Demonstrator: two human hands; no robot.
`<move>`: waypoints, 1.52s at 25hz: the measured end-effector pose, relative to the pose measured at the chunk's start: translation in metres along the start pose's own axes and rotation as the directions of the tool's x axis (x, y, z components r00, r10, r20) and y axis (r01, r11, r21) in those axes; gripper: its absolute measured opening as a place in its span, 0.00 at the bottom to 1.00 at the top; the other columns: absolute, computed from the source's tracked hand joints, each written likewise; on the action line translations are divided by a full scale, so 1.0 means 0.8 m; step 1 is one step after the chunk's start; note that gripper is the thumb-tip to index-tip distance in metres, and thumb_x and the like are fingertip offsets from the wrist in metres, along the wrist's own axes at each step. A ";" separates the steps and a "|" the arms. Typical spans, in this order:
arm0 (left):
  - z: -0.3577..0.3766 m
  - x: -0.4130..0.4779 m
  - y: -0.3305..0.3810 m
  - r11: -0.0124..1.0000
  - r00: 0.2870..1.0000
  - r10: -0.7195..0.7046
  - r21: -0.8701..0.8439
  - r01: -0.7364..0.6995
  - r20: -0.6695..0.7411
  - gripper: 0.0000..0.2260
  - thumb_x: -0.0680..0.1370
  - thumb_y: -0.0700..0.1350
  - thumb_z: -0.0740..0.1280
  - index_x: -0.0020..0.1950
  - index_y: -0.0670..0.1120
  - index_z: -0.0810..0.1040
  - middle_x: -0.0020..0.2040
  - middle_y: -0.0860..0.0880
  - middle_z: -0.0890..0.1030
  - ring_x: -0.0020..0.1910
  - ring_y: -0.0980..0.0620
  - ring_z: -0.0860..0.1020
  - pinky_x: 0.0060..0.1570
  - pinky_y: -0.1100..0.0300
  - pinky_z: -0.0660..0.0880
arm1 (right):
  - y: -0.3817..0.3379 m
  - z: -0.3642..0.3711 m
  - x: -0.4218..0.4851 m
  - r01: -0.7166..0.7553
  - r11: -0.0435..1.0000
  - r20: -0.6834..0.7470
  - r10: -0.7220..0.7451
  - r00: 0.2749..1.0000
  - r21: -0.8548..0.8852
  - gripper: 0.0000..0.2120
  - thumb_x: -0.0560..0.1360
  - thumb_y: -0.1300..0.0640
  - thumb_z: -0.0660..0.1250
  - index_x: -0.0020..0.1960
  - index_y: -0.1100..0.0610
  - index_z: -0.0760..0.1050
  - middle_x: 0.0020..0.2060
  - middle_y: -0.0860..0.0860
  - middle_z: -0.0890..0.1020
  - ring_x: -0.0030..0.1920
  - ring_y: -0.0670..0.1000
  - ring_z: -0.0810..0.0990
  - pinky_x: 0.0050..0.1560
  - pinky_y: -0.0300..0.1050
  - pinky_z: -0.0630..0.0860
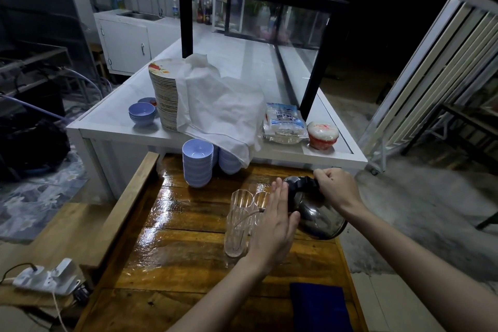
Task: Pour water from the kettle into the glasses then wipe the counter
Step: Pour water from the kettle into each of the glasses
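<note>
Your right hand (pixel 335 187) holds the kettle (pixel 320 221) by its black handle (pixel 303 183), fingers (pixel 323 175) curled tight round it, and the steel body is tipped over to your left with its base lifted and turned toward the right edge of the wooden surface (pixel 188 264). Your left hand (pixel 275 226) is flat, fingers (pixel 280 191) straight and pressed together, the palm laid against the kettle's lid side to steady it; it grips nothing. The relation that matters is spout to rim: the kettle's long axis runs right to left, the spout points left from behind your left palm, and a thin stream arcs down into the nearest glass (pixel 236 234), which stands just left of that hand. Two more glasses (pixel 241 198) (pixel 260 198) stand right behind it, farther from you, so the next fill likely means swinging the spout away from you, not sideways. The surface around the glasses looks wet and shiny. The blue cloth (pixel 319 307) lies at the near edge, between your forearms and closer to your right arm, so that hand seems better placed for the wiping.
</note>
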State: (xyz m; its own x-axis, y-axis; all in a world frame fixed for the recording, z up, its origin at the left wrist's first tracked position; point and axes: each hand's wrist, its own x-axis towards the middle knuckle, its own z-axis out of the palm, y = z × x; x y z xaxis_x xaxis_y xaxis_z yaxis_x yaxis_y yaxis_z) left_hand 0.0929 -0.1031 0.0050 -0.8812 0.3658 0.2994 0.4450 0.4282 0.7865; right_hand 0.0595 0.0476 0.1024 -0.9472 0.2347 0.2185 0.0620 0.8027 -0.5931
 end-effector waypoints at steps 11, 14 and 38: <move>-0.007 0.001 0.007 1.000 1.000 0.001 -0.008 -0.001 -0.014 0.27 0.84 0.51 0.51 0.78 0.51 0.38 0.78 0.55 0.36 0.76 0.63 0.35 0.76 0.62 0.40 | -0.014 -0.006 0.007 0.045 0.999 0.036 -0.045 0.998 -0.005 0.24 0.76 0.56 0.61 0.21 0.53 0.66 0.19 0.49 0.68 0.23 0.49 0.66 0.27 0.43 0.62; -0.006 0.002 0.005 1.000 1.000 0.003 0.001 -0.003 -0.020 0.27 0.84 0.51 0.51 0.78 0.51 0.39 0.78 0.56 0.36 0.76 0.63 0.35 0.75 0.64 0.39 | -0.016 -0.008 0.006 0.062 0.997 0.031 -0.060 0.998 -0.038 0.24 0.76 0.57 0.62 0.21 0.53 0.63 0.19 0.48 0.66 0.23 0.48 0.64 0.27 0.43 0.60; -0.010 -0.001 -0.002 1.000 0.999 0.010 0.029 -0.009 -0.050 0.27 0.84 0.49 0.52 0.79 0.48 0.41 0.79 0.53 0.38 0.76 0.62 0.36 0.72 0.71 0.36 | -0.009 0.007 0.011 0.093 0.994 0.026 -0.092 0.995 -0.059 0.23 0.75 0.54 0.61 0.21 0.53 0.67 0.20 0.51 0.69 0.24 0.50 0.67 0.28 0.42 0.63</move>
State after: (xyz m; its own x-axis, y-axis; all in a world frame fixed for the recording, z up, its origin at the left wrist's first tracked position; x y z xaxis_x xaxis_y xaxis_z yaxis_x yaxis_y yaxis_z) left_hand 0.0917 -0.1103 0.0079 -0.8834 0.3288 0.3340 0.4573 0.4485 0.7679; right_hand 0.0490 0.0406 0.1043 -0.9567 0.1459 0.2519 -0.0078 0.8522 -0.5231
